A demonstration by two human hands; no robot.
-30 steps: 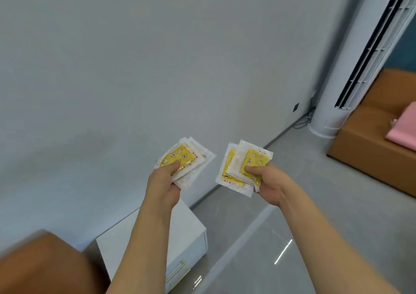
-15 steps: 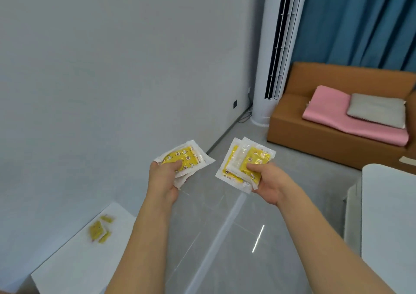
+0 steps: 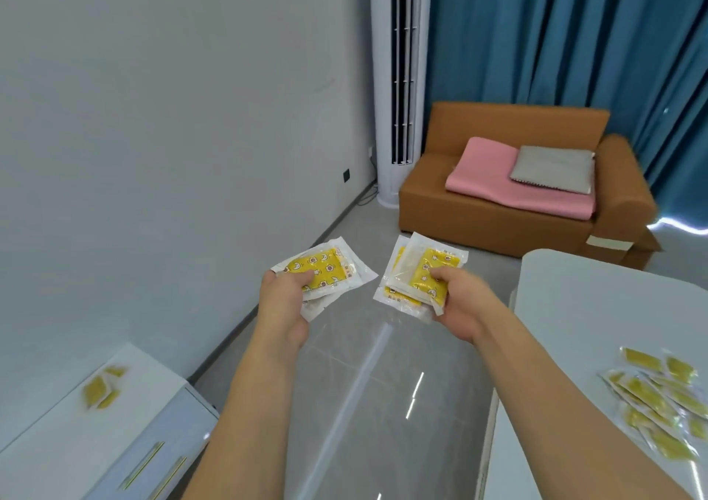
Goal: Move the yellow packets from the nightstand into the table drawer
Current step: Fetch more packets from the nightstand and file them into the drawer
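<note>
Left hand: the left hand [image 3: 285, 300] is held out over the floor, thumb on top, pinching a small stack of yellow packets [image 3: 325, 269] in clear wrappers.
Right hand: the right hand [image 3: 458, 300] is also held out, thumb pressed on top of a second stack of yellow packets [image 3: 421, 273], fingers curled beneath it.
Held stacks: the 2 stacks sit side by side in the middle of the view, apart from each other, above the grey floor [image 3: 356, 384]; the exact count in each stack cannot be told.
Nightstand: a white nightstand [image 3: 49, 446] stands at the near left against the wall; a few blurred yellow packets [image 3: 100, 388] lie on its top.
Table: a white table [image 3: 597, 308] fills the near right; a loose pile of yellow packets [image 3: 659, 404] lies on its near right part.
Drawer: no table drawer can be made out.
Far side: a brown sofa [image 3: 498, 216] stands at the far right, bearing a pink cushion [image 3: 498, 177] with a grey cushion [image 3: 551, 170] on it.
Corner: a tall white air conditioner [image 3: 398, 78] stands left of the sofa, with blue curtains [image 3: 574, 32] behind.
</note>
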